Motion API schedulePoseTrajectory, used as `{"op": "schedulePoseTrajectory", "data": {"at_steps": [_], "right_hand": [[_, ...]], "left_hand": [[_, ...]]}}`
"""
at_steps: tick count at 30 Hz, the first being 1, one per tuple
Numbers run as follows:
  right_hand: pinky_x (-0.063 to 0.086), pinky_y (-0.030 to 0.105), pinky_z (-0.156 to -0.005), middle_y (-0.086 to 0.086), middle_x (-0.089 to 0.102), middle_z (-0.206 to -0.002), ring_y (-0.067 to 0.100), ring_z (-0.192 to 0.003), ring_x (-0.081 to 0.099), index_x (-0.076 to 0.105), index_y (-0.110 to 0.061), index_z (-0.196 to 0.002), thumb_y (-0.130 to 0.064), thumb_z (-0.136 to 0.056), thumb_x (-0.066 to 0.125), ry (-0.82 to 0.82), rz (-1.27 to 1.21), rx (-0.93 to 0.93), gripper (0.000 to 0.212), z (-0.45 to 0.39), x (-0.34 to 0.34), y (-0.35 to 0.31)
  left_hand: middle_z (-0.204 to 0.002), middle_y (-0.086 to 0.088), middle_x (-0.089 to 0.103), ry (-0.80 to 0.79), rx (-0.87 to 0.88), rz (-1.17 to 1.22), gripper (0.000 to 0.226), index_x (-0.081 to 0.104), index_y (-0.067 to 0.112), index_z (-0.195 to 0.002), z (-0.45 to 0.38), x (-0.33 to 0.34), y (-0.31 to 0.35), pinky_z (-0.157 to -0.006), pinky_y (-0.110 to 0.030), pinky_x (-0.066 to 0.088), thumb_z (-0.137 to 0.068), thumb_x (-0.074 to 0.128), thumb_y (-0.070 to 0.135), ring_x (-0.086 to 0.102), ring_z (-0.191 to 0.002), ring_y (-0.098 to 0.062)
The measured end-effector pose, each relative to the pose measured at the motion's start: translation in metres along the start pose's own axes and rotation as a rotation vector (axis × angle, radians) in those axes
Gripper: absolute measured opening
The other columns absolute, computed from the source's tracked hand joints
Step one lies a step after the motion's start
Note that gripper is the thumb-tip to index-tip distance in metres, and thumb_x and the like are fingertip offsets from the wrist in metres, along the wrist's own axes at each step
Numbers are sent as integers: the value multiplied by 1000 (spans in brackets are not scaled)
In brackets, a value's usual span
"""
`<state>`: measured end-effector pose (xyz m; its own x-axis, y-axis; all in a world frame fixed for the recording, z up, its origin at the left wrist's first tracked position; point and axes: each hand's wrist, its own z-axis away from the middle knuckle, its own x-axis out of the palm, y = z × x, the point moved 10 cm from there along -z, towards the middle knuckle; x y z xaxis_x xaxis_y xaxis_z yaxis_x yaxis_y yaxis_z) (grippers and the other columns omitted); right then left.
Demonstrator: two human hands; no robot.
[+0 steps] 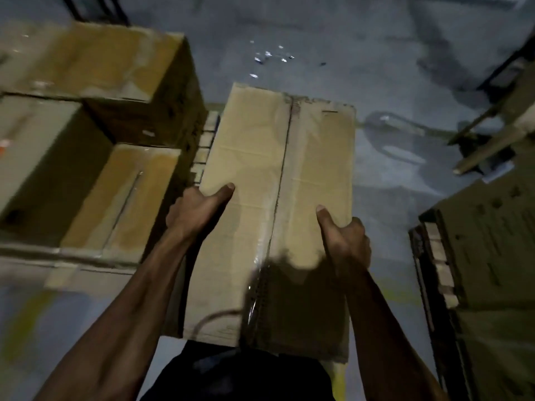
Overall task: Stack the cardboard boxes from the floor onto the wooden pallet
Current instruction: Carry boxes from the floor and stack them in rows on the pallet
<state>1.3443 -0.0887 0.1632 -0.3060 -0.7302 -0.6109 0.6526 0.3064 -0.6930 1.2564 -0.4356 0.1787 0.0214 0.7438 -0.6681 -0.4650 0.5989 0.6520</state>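
Note:
A long taped cardboard box (260, 157) is held in front of me, above the grey floor. My left hand (197, 211) grips its left edge with the thumb lying on top. My right hand (346, 241) grips its right edge, thumb on top too. The fingers of both hands are hidden under the box. To the left, several cardboard boxes (95, 65) stand stacked on a wooden pallet (207, 140), whose slats show in the gap beside the held box. One lower box (130, 195) sits nearest to my left hand.
At the right stands another pallet (440, 264) with a dark, perforated cardboard box (492, 241) on it. Wooden planks (486, 140) lie at the far right. The grey floor (333, 53) has stains and small shiny scraps ahead. Dark metal legs (95, 10) stand at the top left.

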Motion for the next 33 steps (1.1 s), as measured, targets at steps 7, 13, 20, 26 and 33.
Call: {"op": "schedulePoseTrajectory", "data": {"at_steps": [7,13,20,26,33], "right_hand": [[46,43,-96,13,61,-126,38,-115,57,54,-16,-128,-81,-74,55,-207,120,-233,84,16,52,-67],[46,41,-93,13,61,-123,37,-111,57,54,-15,-126,-77,-77,56,-346,224,-367,79,42,91,-97],[48,43,-93,12,61,-122,36,-107,58,52,-15,-128,-79,-77,54,-454,318,-480,82,78,131,-129],[51,46,-92,9,62,-117,34,-102,60,52,-18,-126,-81,-76,52,-500,326,-519,80,112,179,-146],[52,48,-91,10,61,-117,34,-101,59,51,-17,-125,-80,-78,52,-460,304,-430,78,162,254,-146]], "left_hand": [[-91,-4,72,237,-203,105,78,71,17,-101,55,-69,-64,-74,-35,55,-70,51,86,66,-81,-29],[-95,0,69,453,-359,163,69,69,22,-105,108,-98,-113,-79,-36,54,-74,52,81,64,-85,-27],[-117,7,69,555,-406,239,76,56,32,-125,135,-127,-150,-93,-45,54,-68,53,82,66,-103,-28],[-108,14,73,559,-416,284,75,60,41,-121,116,-162,-201,-89,-44,57,-62,55,87,70,-95,-23],[-106,10,71,487,-389,345,72,56,40,-117,56,-218,-267,-85,-43,58,-58,63,81,69,-92,-23]]}}
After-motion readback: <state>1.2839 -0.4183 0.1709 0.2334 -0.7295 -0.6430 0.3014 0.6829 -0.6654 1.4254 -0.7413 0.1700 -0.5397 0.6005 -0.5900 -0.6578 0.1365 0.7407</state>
